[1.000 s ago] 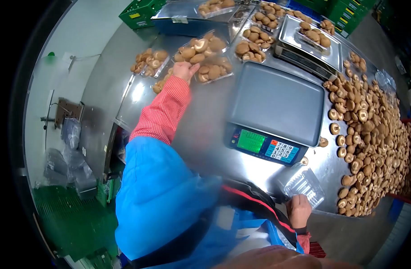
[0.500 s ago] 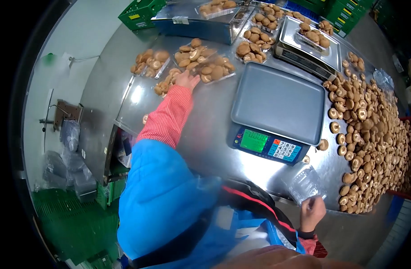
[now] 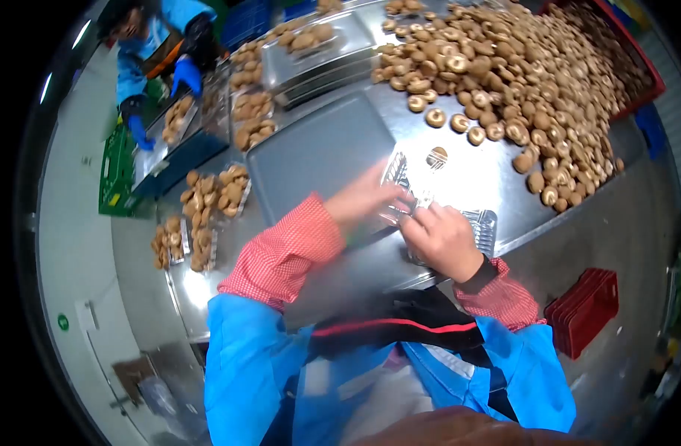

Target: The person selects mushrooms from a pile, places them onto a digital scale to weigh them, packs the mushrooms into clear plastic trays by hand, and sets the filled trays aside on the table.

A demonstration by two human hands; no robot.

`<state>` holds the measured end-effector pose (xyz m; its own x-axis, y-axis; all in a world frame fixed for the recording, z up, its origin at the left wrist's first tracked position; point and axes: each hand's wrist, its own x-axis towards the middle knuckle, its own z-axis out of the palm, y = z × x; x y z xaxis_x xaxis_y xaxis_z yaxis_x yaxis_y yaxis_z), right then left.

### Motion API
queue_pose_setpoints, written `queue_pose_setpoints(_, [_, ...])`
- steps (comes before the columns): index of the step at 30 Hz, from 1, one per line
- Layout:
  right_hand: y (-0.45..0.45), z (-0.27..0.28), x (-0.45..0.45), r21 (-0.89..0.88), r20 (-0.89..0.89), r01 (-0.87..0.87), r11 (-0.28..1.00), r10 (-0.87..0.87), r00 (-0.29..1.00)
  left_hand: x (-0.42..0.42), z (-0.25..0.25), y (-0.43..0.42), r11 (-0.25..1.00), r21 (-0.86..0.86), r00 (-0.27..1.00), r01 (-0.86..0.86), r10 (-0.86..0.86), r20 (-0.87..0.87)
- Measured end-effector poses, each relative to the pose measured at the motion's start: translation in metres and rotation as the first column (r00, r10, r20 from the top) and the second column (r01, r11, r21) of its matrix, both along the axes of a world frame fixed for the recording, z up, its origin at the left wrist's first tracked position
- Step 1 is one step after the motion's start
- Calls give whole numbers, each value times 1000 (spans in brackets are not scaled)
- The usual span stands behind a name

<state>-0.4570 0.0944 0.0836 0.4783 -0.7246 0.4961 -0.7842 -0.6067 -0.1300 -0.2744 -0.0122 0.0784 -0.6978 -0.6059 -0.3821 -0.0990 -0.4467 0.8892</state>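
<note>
My left hand point(image 3: 364, 196), smeared by motion, has its fingers against a clear plastic tray point(image 3: 397, 171) at the right edge of the grey scale platform point(image 3: 318, 145). My right hand point(image 3: 446, 239) is closed with its fingertips at the near end of that plastic, close to the left fingers. More clear ribbed plastic, a second tray point(image 3: 485, 227), shows behind and under my right hand. Whether the two pieces are still nested I cannot tell. A single mushroom point(image 3: 436, 157) lies just beyond the trays. The scale's display is hidden by my left arm.
A large heap of mushrooms point(image 3: 504, 67) covers the far right, beside a red crate point(image 3: 638, 97). Filled mushroom packs point(image 3: 199, 201) stand at the left. Behind are a second scale point(image 3: 322, 56) and a person with blue gloves point(image 3: 186, 74). Red crates point(image 3: 586, 312) stand on the floor.
The view has swung to the right. My left hand has left the mushroom packs and come over to the clear plastic at my right hand. A person with blue gloves has come into view.
</note>
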Motion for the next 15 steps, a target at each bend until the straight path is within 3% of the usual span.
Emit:
queue_pose_setpoints(3, [4,24,-49,9,229,266,964,-261,938,-32,3,-22,973,-76,966,216,-202,162])
queue_pose_setpoints(5, [6,36,-89,190,153,426,885,-455,877,-62,-1,-30,899,-228,925,373,-341,170])
queue_pose_setpoints(6, [5,22,-112,345,210,370,863,-456,865,-79,-14,-36,830,-316,888,459,-421,184])
queue_pose_setpoints(7, [4,3,-139,520,255,173,836,-346,903,-97,-21,-42,745,-400,844,535,-496,204])
queue_pose_setpoints(8, [-2,-5,-157,801,437,-119,587,-437,786,-117,-12,-45,718,-341,795,607,-541,274])
queue_pose_setpoints(9, [-5,-13,-173,843,526,-467,267,-584,618,-136,-21,-49,686,-373,780,625,-561,276])
queue_pose_setpoints(10, [-4,-27,-186,774,572,-581,250,-670,473,-155,-35,-54,652,-405,766,641,-581,277])
queue_pose_setpoints(11, [-2,-50,-203,743,594,-585,327,-725,348,-170,-44,-64,619,-439,754,651,-596,277])
queue_pose_setpoints(12, [-1,-55,-213,753,584,-522,400,-772,252,-182,-45,-77,663,-374,759,648,-520,392])
queue_pose_setpoints(13, [0,-59,-222,764,573,-453,459,-806,150,-189,-45,-93,715,-389,807,581,-444,390])
queue_pose_setpoints(14, [0,-69,-232,806,546,-337,486,-831,107,-198,-91,-122,722,-586,921,368,-197,335])
queue_pose_setpoints(15, [-1,-84,-242,839,522,-216,499,-851,60,-197,-109,-151,735,-634,935,239,2,355])
